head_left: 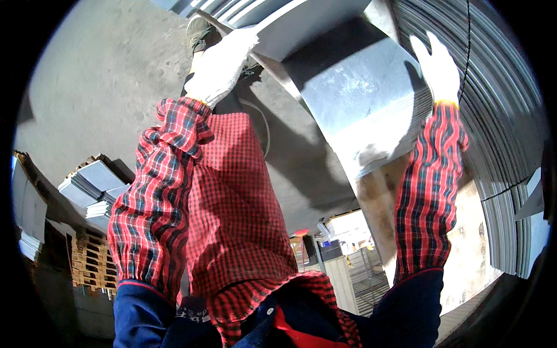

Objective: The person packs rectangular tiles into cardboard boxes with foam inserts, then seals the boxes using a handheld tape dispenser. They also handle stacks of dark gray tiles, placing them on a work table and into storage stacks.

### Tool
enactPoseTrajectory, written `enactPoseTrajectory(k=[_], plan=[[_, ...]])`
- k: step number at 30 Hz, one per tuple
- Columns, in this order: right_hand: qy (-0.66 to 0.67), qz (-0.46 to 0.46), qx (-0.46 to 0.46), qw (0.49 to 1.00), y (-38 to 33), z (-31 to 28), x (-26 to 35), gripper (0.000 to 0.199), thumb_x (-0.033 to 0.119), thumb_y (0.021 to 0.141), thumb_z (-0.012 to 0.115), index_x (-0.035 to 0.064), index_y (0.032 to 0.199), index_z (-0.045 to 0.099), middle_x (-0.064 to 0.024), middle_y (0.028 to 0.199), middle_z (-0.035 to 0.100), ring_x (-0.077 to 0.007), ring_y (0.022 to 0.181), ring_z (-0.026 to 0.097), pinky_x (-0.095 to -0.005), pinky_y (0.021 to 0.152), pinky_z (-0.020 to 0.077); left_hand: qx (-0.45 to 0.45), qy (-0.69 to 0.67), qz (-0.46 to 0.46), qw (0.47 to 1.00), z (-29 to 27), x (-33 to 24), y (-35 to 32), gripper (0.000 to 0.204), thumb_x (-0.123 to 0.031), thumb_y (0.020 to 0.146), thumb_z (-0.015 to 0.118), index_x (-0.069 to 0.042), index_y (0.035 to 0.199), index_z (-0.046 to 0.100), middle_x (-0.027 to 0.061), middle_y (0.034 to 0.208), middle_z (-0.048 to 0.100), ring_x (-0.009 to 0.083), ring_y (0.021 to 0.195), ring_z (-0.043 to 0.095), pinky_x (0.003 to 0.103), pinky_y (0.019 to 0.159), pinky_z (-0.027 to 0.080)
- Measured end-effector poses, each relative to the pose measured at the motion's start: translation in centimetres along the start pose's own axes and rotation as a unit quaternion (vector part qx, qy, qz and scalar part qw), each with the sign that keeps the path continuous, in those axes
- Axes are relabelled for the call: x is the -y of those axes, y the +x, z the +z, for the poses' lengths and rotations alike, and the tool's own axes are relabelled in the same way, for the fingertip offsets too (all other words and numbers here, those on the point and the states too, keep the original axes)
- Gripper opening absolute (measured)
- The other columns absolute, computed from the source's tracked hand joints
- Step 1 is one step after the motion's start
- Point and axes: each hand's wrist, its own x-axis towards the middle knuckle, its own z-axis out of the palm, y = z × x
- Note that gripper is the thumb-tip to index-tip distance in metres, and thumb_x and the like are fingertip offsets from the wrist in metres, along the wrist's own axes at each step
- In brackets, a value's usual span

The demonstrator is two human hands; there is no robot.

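Observation:
At the upper left of centre my left hand (223, 66), in a white glove, has its fingers closed at the near corner of a grey sheet panel (310, 26). The panel is tilted up, and its far part runs out of the picture. Beneath it lies a stack of grey sheets (348, 87) with a dusty, shiny top, partly in the panel's shadow. My right hand (439, 72), also white-gloved, is open at the right side of this stack, with fingers apart and nothing held. A dark shadow of that hand falls on the sheet beside it.
Tall rows of grey sheets (499, 116) with a dark cord (467, 52) line the right side. A wooden board (383, 197) lies nearer than the stack. Concrete floor (104, 75) spreads left. Wooden pallets (93, 261) and smaller sheet piles (96, 182) stand at the lower left.

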Motion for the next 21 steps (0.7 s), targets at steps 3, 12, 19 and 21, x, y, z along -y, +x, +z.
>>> enactPoseTrajectory(k=[3,12,19,21], plan=[[-0.034,0.075,0.078,0.993,-4.2,0.7,-1.8,0.074,0.064,0.093,0.05,0.0088,0.142,0.051,-0.022,0.134,0.058,-0.0376,0.122,0.057,-0.0467,0.102,0.0453,-0.01,0.016,-0.008,1.0,-0.3,-0.7,-0.3,0.033,-0.011,0.101,0.049,-0.003,0.132,0.059,0.0148,0.131,0.062,0.0279,0.121,0.06,0.035,0.104,0.047],[0.167,0.23,0.055,0.957,-8.2,-0.6,0.7,0.076,0.05,0.093,0.06,0.0062,0.151,0.038,-0.0247,0.146,0.048,-0.0398,0.133,0.049,-0.0434,0.112,0.0374,-0.144,-0.267,-0.234,0.924,1.8,-2.7,0.6,0.028,-0.009,0.102,0.052,-0.002,0.126,0.064,0.0107,0.123,0.067,0.0195,0.112,0.063,0.031,0.099,0.048],[0.276,0.223,0.096,0.93,-7.6,-0.9,0.0,0.084,0.047,0.089,0.068,0.005,0.153,0.034,-0.0235,0.152,0.041,-0.0354,0.14,0.042,-0.0429,0.115,0.0347,-0.195,-0.223,-0.251,0.922,3.2,-3.2,1.3,0.044,-0.001,0.089,0.066,-0.004,0.132,0.058,0.016,0.124,0.063,0.0277,0.11,0.064,0.034,0.098,0.05],[0.282,0.217,0.096,0.93,-7.6,-0.8,-0.5,0.085,0.048,0.087,0.07,0.0065,0.152,0.034,-0.0226,0.151,0.043,-0.0351,0.139,0.043,-0.043,0.114,0.0355,-0.196,-0.299,-0.324,0.876,3.0,-3.9,2.3,0.037,-0.008,0.095,0.062,-0.002,0.132,0.058,0.0128,0.122,0.063,0.0234,0.108,0.063,0.032,0.096,0.05]])
